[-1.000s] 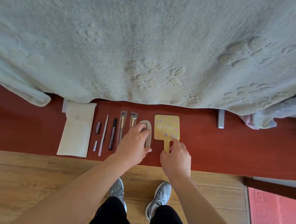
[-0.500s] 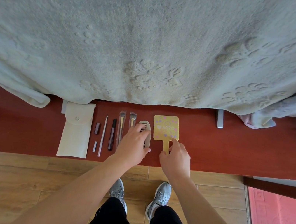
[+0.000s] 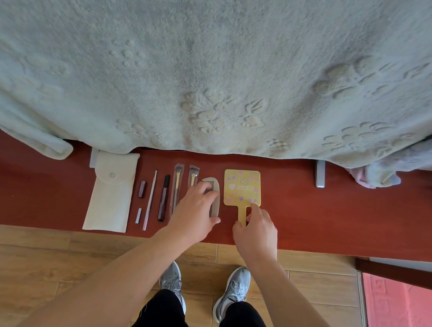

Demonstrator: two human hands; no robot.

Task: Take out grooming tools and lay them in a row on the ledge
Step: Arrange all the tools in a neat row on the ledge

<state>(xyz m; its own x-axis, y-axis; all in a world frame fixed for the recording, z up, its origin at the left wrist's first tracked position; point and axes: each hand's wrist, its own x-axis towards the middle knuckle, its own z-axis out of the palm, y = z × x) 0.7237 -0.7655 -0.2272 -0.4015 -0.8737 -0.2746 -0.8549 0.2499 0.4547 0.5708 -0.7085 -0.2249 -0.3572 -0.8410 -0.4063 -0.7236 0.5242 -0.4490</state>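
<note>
So the row's basically there. From the flat cream fabric pouch with a snap button (image 3: 110, 191) going right, the red-brown wooden ledge (image 3: 342, 217) has a short dark red tube (image 3: 142, 189), a tiny silver piece (image 3: 138, 214), a thin pale stick tool (image 3: 150, 201), a black pen-shaped liner (image 3: 164, 197) and two makeup brushes in clear sleeves (image 3: 176, 182). All of them lie roughly parallel, near each other but apart.

The left hand (image 3: 196, 211) lies on top of the pale curved comb (image 3: 215, 205), fingers fairly flat and the thumb out past its near end. It covers most of the comb, so I'd guess it's nudging rather than gripping, but I can't swear to it. The right hand (image 3: 257, 232) pinches the handle of the yellow square hand mirror (image 3: 240, 187), which lies flat at the right end of the row, just beside the comb.

My read: the taking out is done, or near enough. What's left is squaring up those last two and letting go. Can't tell if anything's in the pouch, though it looks flat.
</note>
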